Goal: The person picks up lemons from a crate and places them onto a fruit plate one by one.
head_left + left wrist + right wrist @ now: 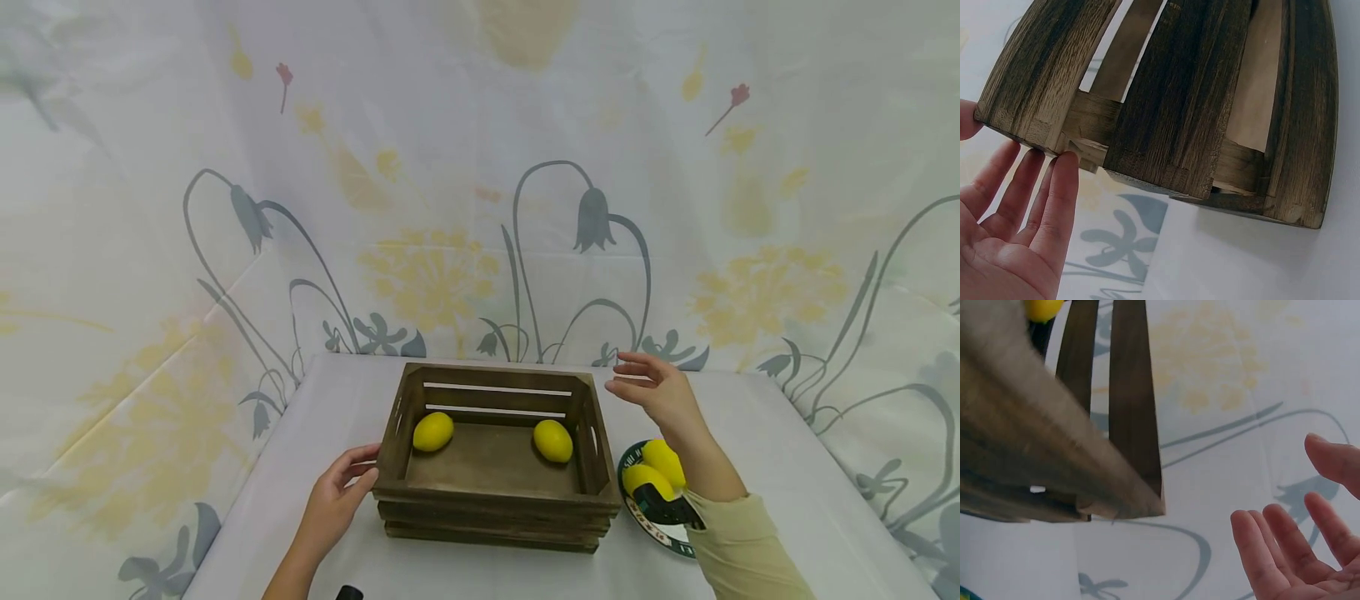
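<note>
A brown slatted wooden crate (495, 508) stands on the white table. Inside lie two yellow lemons: one lemon (432, 432) at the left, another lemon (552, 441) at the right. My left hand (337, 493) is at the crate's front left corner. In the left wrist view, its nearly straight fingertips (1067, 164) touch the slat ends, with the thumb at the slat's edge. Raised beyond the crate's right side, my right hand (654, 390) holds nothing, its fingers loosely spread and apart from the wood.
Right of the crate, a plate (632, 457) with a dark green patterned rim bears yellow lemons (649, 482), partly hidden by my right forearm and a black wrist device. A flower-printed cloth (480, 167) hangs behind and beside the table.
</note>
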Action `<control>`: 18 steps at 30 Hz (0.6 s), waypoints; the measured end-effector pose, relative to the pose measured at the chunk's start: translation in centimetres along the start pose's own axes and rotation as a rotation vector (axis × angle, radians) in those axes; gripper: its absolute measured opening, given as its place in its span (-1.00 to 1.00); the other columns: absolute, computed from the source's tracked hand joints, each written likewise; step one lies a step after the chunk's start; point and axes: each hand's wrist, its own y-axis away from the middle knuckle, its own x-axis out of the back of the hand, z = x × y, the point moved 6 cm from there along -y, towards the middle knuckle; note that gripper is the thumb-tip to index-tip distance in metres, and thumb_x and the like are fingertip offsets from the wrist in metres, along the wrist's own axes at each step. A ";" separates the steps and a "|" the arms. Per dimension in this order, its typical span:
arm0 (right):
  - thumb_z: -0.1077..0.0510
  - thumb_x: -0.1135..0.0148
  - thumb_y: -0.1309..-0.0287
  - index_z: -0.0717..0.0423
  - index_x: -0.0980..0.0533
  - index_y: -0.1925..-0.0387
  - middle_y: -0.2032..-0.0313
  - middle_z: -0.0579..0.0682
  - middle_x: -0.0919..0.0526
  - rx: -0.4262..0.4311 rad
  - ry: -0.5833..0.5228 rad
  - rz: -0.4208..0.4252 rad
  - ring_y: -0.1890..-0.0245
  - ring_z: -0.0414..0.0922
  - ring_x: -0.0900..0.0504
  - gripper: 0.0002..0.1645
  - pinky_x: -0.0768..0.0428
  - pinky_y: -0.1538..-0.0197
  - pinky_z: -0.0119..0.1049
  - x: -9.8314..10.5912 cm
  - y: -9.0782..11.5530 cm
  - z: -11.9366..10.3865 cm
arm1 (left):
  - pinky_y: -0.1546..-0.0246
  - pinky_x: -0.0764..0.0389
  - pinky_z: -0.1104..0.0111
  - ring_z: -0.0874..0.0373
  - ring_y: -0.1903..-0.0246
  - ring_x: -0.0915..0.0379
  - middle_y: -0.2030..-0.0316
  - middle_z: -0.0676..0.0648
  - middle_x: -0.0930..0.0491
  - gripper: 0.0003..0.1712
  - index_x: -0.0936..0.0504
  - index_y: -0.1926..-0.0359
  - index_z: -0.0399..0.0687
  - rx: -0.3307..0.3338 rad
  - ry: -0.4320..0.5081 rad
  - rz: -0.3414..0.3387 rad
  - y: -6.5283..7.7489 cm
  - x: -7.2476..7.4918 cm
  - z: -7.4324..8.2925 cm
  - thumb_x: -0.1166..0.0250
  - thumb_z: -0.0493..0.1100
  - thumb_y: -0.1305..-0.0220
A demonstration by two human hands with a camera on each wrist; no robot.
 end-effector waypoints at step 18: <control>0.23 -0.30 -0.08 0.35 -0.29 -0.18 -0.12 0.39 -0.34 -0.106 0.018 -0.270 0.03 0.13 -0.50 -0.34 -0.48 -0.04 -0.06 -5.3 -4.0 0.6 | 0.15 -0.53 0.43 0.23 0.11 -0.46 -0.01 -0.17 -0.51 -0.64 -0.50 -0.07 -0.25 0.038 0.003 -0.012 0.0 0.1 -0.1 -0.21 -0.23 -0.27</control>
